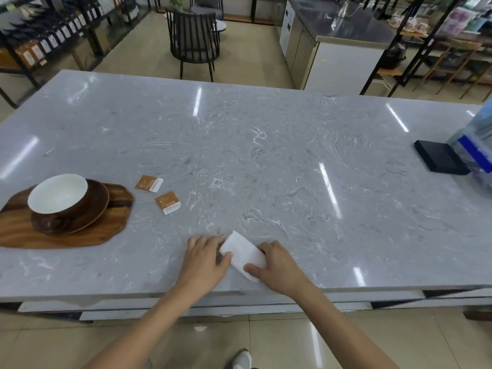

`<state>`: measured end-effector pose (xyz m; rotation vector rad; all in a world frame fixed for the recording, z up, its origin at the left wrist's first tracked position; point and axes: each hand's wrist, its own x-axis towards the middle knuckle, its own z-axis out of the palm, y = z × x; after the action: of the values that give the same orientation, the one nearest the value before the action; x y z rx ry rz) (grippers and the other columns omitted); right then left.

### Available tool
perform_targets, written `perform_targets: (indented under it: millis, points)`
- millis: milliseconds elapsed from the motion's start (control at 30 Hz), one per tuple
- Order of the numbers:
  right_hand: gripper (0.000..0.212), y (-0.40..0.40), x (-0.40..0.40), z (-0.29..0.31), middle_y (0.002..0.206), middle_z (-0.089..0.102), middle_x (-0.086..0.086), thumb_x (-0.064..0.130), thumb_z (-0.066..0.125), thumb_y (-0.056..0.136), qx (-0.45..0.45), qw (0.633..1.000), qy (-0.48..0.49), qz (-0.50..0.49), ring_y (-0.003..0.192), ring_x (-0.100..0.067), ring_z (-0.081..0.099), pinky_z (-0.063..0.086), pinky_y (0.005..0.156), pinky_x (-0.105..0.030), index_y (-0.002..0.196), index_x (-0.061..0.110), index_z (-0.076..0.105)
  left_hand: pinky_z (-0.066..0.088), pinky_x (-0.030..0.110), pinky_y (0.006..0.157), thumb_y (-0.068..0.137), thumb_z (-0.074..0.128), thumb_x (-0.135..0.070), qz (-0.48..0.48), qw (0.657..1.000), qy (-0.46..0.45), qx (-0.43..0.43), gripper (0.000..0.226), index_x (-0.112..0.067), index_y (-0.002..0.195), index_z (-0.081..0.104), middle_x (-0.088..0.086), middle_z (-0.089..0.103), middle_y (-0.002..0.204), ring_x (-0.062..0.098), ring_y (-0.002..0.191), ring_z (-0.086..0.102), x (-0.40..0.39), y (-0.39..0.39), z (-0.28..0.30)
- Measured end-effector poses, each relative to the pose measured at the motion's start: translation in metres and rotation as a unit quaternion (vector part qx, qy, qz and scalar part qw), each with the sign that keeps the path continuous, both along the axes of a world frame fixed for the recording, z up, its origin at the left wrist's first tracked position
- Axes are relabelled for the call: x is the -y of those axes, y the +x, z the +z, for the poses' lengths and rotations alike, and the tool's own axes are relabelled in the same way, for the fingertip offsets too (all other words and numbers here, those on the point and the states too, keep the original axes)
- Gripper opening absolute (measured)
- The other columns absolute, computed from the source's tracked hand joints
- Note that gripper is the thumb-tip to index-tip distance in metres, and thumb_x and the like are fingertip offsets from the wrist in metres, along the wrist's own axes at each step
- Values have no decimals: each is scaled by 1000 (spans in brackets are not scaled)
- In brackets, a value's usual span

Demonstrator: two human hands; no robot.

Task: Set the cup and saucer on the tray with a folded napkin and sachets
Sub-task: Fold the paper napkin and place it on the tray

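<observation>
A white folded napkin [241, 253] lies on the grey marble table near its front edge. My left hand [206, 258] presses on its left side, thumb on top, and my right hand [277, 267] holds its right side with the thumb on its near corner. At the far left a wooden tray [66, 235] carries a brown saucer [99, 202] with a brown cup, white inside [57, 194], standing on it. Two orange and white sachets [148, 183] [168, 202] lie flat on the table just right of the tray.
A black flat box [439, 159] and a clear container with blue bands [476, 150] sit at the table's right end. Beyond the far edge stand a dark chair [193, 41], shelving and a steel counter [343, 25]. My shoe [241, 358] shows on the tiled floor.
</observation>
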<state>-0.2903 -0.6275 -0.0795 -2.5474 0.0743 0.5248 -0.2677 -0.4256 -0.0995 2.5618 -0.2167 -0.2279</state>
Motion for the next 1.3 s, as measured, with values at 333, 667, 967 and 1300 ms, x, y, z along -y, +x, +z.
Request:
perform_targets:
  millis: [333, 667, 967, 1300]
  points:
    - [32, -9, -14, 4, 95, 60, 4, 33, 73, 86, 8, 996, 65, -56, 75, -10, 58, 36, 54, -16, 105, 24, 48, 42, 36, 93, 89, 67, -44, 13, 993, -106, -58, 30, -20, 105, 63, -8, 59, 98, 17, 99, 51, 2, 2, 16]
    - [33, -21, -49, 38, 99, 68, 8, 26, 81, 80, 33, 951, 270, -146, 81, -7, 66, 52, 60, -17, 105, 29, 60, 62, 35, 86, 79, 85, -25, 177, 857, -452, -174, 25, -14, 95, 69, 8, 72, 103, 23, 101, 70, -38, -11, 33]
    - [29, -19, -133, 65, 116, 75, -1, 33, 71, 91, -82, 865, 478, -128, 112, -19, 70, 57, 98, -41, 120, 28, 70, 61, 32, 84, 65, 88, -27, 244, 722, -619, -188, 50, -10, 106, 64, 15, 77, 108, 28, 106, 73, -130, -26, 53]
    - [25, -9, -277, 59, 115, 75, -14, 23, 74, 90, -162, 833, 523, -78, 110, -26, 71, 60, 88, -34, 113, 12, 75, 62, 36, 83, 74, 83, -16, 300, 652, -681, -144, 55, -13, 123, 58, 17, 73, 118, 31, 109, 72, -276, -48, 59]
